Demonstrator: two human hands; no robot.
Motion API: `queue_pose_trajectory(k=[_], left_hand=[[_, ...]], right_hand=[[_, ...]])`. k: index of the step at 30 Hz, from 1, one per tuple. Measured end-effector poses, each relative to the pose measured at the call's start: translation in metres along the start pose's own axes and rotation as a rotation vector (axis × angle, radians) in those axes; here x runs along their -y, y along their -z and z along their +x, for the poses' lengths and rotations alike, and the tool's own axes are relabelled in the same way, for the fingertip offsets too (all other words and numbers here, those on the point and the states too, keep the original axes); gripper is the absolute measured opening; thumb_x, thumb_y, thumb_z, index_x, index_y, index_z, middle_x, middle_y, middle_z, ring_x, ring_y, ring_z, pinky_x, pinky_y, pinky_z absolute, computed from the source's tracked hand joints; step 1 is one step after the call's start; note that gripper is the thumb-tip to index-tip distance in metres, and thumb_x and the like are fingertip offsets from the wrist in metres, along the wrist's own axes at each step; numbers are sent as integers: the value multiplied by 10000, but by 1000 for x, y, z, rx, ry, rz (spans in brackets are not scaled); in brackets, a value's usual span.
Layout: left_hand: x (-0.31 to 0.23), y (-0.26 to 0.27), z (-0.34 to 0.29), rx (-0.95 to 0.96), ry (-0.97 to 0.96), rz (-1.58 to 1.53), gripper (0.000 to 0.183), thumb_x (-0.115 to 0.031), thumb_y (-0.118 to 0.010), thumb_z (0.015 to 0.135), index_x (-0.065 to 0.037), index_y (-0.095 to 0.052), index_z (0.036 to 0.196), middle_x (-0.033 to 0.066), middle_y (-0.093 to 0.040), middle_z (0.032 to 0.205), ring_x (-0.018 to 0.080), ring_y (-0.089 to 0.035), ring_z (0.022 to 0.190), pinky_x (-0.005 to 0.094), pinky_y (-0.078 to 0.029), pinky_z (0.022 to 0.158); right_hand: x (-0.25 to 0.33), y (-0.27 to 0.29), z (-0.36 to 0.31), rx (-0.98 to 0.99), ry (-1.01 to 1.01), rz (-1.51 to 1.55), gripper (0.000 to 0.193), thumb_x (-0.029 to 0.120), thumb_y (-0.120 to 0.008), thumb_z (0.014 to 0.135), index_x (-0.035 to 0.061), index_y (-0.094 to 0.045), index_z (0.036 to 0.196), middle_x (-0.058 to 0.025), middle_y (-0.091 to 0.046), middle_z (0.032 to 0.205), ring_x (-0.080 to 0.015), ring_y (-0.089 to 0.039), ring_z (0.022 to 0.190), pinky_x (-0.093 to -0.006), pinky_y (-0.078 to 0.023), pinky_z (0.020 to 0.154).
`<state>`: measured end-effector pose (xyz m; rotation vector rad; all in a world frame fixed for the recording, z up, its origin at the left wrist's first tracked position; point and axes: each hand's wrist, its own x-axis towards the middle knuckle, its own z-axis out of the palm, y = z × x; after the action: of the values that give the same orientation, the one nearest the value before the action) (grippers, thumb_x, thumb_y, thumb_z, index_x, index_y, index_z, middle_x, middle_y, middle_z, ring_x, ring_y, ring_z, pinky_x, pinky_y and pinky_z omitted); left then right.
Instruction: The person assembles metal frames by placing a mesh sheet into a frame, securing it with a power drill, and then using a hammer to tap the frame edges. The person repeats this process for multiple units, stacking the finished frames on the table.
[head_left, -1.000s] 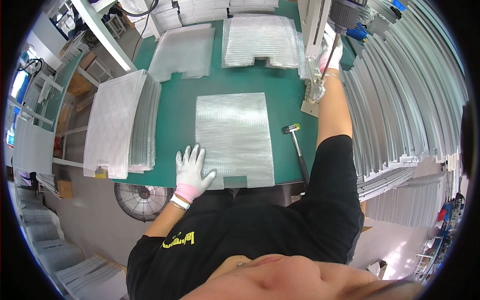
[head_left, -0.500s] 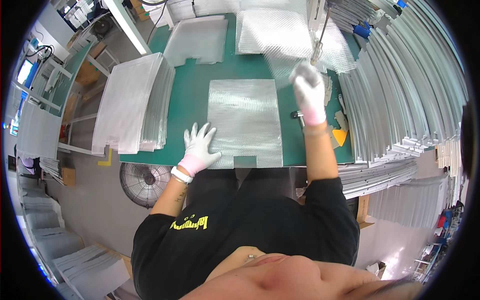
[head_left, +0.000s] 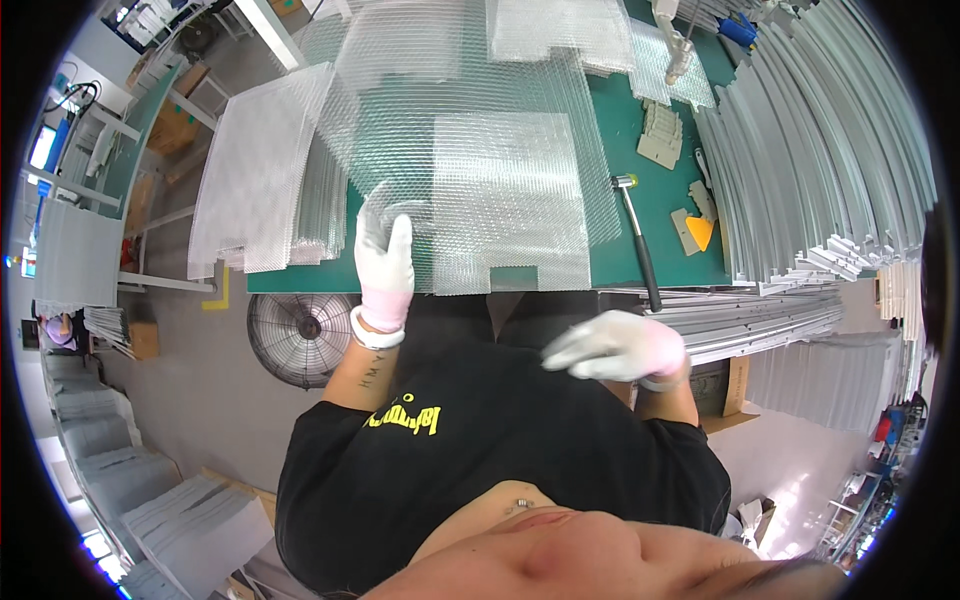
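The person stands at a green table (head_left: 640,150) that fills the upper middle of the frame. The left hand (head_left: 384,262), in a white glove with a pink cuff, is raised at the table's near edge, left of centre, and its fingers are closed on the corner of a large see-through mesh sheet (head_left: 400,130). That sheet is lifted off the table and spreads away from the hand toward the upper part of the frame, its long axis running from the gripped lower-left corner up and across to the right; it sags and curves rather than lying flat. Under it, flat on the table, lies a smaller mesh panel (head_left: 510,200), near-square, its sides square to the table edge and a small notch cut in its near edge. The right hand (head_left: 615,347), gloved the same way, hangs in the air below the table edge, right of centre, fingers spread apart and holding nothing; it is blurred. A hammer (head_left: 636,235) lies just right of the flat panel, handle pointing toward the person. A stack of mesh sheets (head_left: 250,180) sits at the left, metal strips (head_left: 820,150) fan out at the right, and a fan (head_left: 300,338) stands on the floor below the left hand.
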<state>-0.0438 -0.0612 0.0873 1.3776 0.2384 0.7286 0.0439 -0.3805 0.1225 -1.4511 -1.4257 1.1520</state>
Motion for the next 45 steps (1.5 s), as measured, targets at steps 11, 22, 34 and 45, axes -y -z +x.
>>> queue_pose_trajectory(k=[11, 22, 34, 45], left_hand=[[52, -1, -2, 217, -92, 684, 901, -149, -771, 858, 13, -250, 1575, 201, -552, 1321, 246, -599, 1120, 357, -522, 947], [70, -9, 8, 454, 117, 1325, 905, -413, -750, 835, -13, -355, 1544, 251, -531, 1319, 383, -563, 1214, 416, -483, 1033], [67, -11, 13, 494, 145, 1418, 913, -469, -777, 800, -89, -402, 1541, 201, -522, 1295, 351, -588, 1173, 414, -516, 979], [60, -4, 43, 837, -45, 1421, 840, -475, -828, 712, -244, -534, 1464, 162, -353, 1594, 451, -183, 1515, 640, -67, 1219]], right_hand=[[-51, 20, 48, -1126, -391, -343, 889, 183, -778, 799, -17, -330, 1540, -282, -490, 1474, -370, -490, 1376, -383, -407, 1128], [-101, 20, 63, -1051, -589, -484, 807, 222, -791, 800, 2, -419, 1481, -236, -557, 1340, -382, -553, 1253, -406, -450, 1074], [-93, 27, 64, -910, -767, -573, 701, 326, -764, 830, 76, -509, 1433, -243, -569, 1287, -400, -592, 1182, -426, -491, 1016], [-164, 197, -33, -1021, -831, -1329, 624, 213, -752, 815, 198, -555, 1407, -103, -603, 1359, -321, -578, 1238, -431, -487, 1047]])
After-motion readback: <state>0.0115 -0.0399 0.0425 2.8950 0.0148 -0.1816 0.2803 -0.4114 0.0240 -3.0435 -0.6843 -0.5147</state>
